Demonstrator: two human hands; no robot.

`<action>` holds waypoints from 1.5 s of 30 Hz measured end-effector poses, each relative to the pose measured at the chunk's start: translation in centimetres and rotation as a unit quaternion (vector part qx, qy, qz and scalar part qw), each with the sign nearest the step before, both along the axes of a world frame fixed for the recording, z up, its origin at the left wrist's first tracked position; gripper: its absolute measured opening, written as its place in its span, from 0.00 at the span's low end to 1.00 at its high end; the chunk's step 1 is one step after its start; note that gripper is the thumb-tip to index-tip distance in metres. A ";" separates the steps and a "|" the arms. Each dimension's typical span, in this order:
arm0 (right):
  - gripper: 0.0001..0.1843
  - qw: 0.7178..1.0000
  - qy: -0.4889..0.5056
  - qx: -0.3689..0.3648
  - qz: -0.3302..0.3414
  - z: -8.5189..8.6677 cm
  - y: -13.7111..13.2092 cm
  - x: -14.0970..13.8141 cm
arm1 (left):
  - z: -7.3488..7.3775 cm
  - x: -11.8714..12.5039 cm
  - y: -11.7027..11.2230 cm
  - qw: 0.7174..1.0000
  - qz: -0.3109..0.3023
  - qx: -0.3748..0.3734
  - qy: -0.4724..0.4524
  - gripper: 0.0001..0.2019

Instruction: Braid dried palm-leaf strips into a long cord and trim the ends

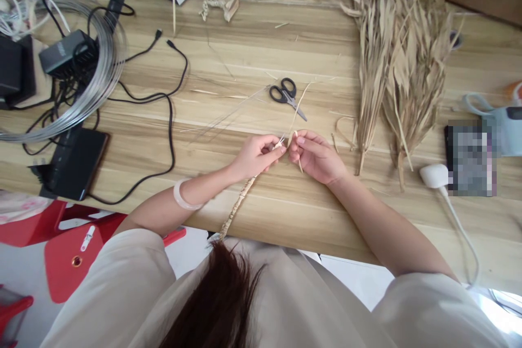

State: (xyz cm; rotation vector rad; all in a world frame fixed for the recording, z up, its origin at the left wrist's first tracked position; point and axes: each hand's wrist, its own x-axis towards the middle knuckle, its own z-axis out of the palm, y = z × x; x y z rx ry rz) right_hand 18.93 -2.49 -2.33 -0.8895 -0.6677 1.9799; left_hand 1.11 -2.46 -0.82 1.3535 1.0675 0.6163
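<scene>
My left hand [261,155] is closed round the upper end of a wrapped straw cord [238,204], which slants down to the table's front edge. Thin wire ends poke out above its fingers. Just to the right, my right hand [316,155] pinches a pale straw strip [297,111] between thumb and fingers. One end of the strip rises past the scissors; the other hangs below the fingers. Black-handled scissors [287,98] lie on the table a little beyond both hands, blades toward the right hand.
Two bundles of dried husk leaves [402,65] lie at the right. A coil of metal wire [108,60], black cables [173,130] and a dark phone [77,163] occupy the left. A twisted straw piece [222,5] lies at the back. A white charger [434,175] sits at the right.
</scene>
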 end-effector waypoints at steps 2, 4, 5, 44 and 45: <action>0.07 1.000 0.002 0.002 0.001 -0.1 0.0 0.0 | 0.0 0.0 0.0 1.000 0.002 -0.002 0.001 0.11; 0.07 1.000 0.001 0.003 0.002 -0.1 0.0 0.1 | -0.1 0.0 0.0 1.000 0.003 -0.003 0.000 0.10; 0.07 1.000 -0.002 0.003 0.002 -0.1 0.0 0.1 | -0.1 0.0 0.0 1.000 0.003 -0.004 0.000 0.10; 0.08 0.999 -0.031 0.023 -0.002 0.0 -0.1 -0.3 | 0.0 0.1 -0.1 1.000 -0.009 0.016 0.011 0.10; 0.08 0.999 -0.031 0.023 -0.002 0.0 -0.1 -0.3 | 0.1 0.1 -0.1 1.000 -0.009 0.016 0.010 0.10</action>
